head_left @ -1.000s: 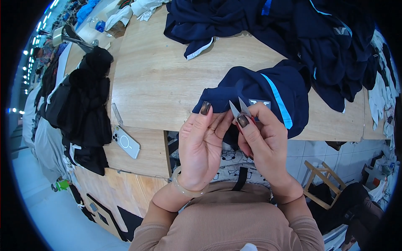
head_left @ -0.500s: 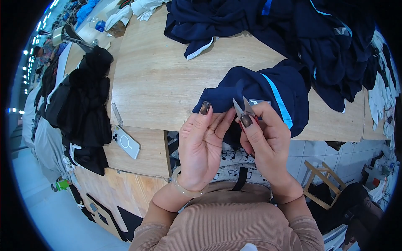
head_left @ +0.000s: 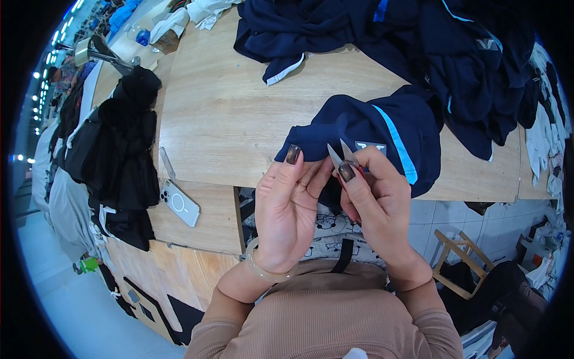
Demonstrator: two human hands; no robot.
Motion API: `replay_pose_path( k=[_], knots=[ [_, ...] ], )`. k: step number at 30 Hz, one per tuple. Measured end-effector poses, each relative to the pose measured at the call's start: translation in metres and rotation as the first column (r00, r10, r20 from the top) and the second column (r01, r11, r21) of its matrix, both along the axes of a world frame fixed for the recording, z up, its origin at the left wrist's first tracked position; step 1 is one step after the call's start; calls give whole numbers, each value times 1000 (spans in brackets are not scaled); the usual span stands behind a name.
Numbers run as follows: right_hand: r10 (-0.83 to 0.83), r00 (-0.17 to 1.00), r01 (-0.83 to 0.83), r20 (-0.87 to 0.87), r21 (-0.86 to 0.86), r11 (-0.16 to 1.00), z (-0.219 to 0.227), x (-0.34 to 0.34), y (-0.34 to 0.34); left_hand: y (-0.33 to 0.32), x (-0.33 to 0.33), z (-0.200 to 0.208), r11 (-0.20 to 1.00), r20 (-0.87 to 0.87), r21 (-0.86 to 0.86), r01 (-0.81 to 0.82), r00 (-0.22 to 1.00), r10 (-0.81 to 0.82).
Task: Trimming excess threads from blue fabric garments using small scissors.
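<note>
Navy garment (head_left: 359, 116) under our hands, bunched at the near edge of the pale wooden worktop (head_left: 227, 119), seems to be at a thread-trimming or small-cut step. We judge that the next move calls for keeping the pinched edge steady and closing the blade tips only on what should come away, with the cloth clear of them. Beyond it lies a larger heap of navy clothing (head_left: 335, 27).

Our garment looks soft, matte and loosely folded, raised into a rounded hump on its far side, with a narrow flap drawn out toward our left. A light-blue stripe (head_left: 396, 143) runs down its right part. Our left hand (head_left: 284, 206) has its edge pinched, thumb on top and fingers curled beneath. Our right hand (head_left: 379, 200) has its fingers wrapped around snips (head_left: 335, 157), their pointed blades slightly parted; whether the tips touch cloth or thread, we cannot tell. Just beside the blades shows a small pale patch (head_left: 375, 147), partly hidden by our right hand.
</note>
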State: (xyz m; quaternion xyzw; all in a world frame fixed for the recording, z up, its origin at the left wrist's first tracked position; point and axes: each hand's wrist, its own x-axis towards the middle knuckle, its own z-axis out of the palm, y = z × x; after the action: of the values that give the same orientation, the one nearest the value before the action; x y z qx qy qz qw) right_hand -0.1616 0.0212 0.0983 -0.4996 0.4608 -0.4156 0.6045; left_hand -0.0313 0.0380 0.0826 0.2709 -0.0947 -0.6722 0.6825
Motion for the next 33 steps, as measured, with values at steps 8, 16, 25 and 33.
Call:
replay_pose_path(
  k=[8, 16, 25, 33],
  knots=[
    [7, 1000, -7, -8, 2, 1000, 0, 0, -1, -1, 0, 1, 1000, -7, -1, 7, 1000, -7],
    [-72, 995, 62, -62, -140, 988, -5, -2, 1, -1, 0, 0, 1000, -7, 5, -1, 1000, 1],
    [4, 999, -9, -44, -115, 993, -6, -1, 1, 0, 0, -2, 1000, -4, 13, 3, 1000, -3],
    [5, 999, -9, -40, -92, 996, -5, -2, 0, -1, -1, 2, 1000, 11, 28, 3, 1000, -4]
  ],
)
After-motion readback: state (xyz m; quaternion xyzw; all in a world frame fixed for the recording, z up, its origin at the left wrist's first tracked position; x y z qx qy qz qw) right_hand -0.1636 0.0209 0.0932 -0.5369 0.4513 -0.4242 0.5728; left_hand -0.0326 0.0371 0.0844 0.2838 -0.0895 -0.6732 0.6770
